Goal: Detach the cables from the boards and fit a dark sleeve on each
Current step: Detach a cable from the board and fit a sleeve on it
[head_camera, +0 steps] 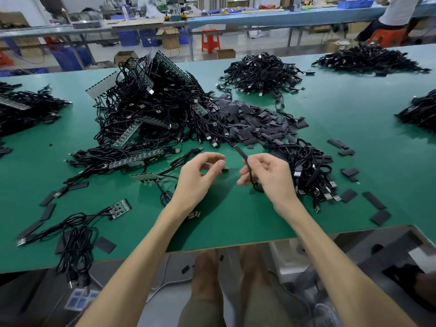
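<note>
The right grip (266,175) is clenched around a black cable (241,153), thumb and fingers curled on it; the cable's thicker dark end sticks out up and away from the thumb, and a loop of it hangs out below the palm, over the green counter (236,220). Just across a small gap from it, the left grip (200,178) has thumb and forefinger curled toward each other with a small, blurred pale piece at the fingertips; whether it really pinches that piece I cannot tell. Right beside the right grip, on its outer side, lies a bundle of loose cables (311,166) with their plugs showing. Beyond both grips spreads a pile of flat dark sleeves (254,121). Beyond the left grip and out to its far side rises a big heap of boards with cables (153,102) still attached, and closer to that grip a pale board strip (144,177) lies flat with cables trailing off it. Nearer the person than the left grip, a small green board (120,208) rests on the counter. Past the bundle, scattered sleeves (375,200) lie apart from one another.
</note>
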`<move>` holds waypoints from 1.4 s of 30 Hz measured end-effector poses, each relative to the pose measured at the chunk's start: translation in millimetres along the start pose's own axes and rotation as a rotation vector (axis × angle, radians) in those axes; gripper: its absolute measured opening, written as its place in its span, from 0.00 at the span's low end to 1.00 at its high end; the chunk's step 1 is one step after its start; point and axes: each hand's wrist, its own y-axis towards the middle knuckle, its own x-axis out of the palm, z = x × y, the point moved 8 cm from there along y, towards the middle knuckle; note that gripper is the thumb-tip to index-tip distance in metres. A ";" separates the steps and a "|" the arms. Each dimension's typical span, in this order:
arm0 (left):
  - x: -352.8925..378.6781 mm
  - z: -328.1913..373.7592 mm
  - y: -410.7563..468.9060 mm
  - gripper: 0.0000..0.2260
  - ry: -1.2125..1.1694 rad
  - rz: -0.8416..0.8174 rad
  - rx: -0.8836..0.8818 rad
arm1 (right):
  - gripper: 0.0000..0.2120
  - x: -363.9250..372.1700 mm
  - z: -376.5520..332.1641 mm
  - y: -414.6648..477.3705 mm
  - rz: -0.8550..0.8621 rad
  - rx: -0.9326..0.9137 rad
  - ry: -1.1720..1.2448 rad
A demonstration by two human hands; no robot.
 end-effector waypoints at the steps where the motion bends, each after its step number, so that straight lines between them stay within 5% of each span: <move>1: 2.5 4.9 -0.6 0.07 0.073 -0.022 0.035 | 0.08 -2.8 -0.3 -0.2 0.014 0.018 0.074; 6: 34.1 25.8 -8.9 0.15 0.431 -0.274 0.239 | 0.08 -4.2 0.3 -1.9 0.026 0.087 0.269; 13: 72.4 36.2 -24.0 0.26 0.523 -0.508 0.295 | 0.08 -13.6 -3.2 -0.9 0.132 0.063 0.383; 17: 78.0 47.7 -22.9 0.20 0.482 -0.470 0.326 | 0.07 -13.8 1.2 -0.1 0.181 0.038 0.401; 25: 73.1 46.4 -24.2 0.02 0.154 -0.248 0.117 | 0.05 -17.5 8.2 0.5 0.200 0.066 0.278; 30: 73.3 38.8 -24.9 0.03 0.047 -0.280 0.060 | 0.06 -17.5 6.3 -1.1 0.186 0.081 0.308; 34: 77.4 33.6 -23.3 0.14 0.106 -0.342 0.022 | 0.06 -12.5 4.5 -2.5 0.167 0.104 0.508; 42: 67.9 50.0 -23.5 0.02 0.118 -0.274 0.162 | 0.09 -11.8 6.3 -2.0 0.154 0.114 0.469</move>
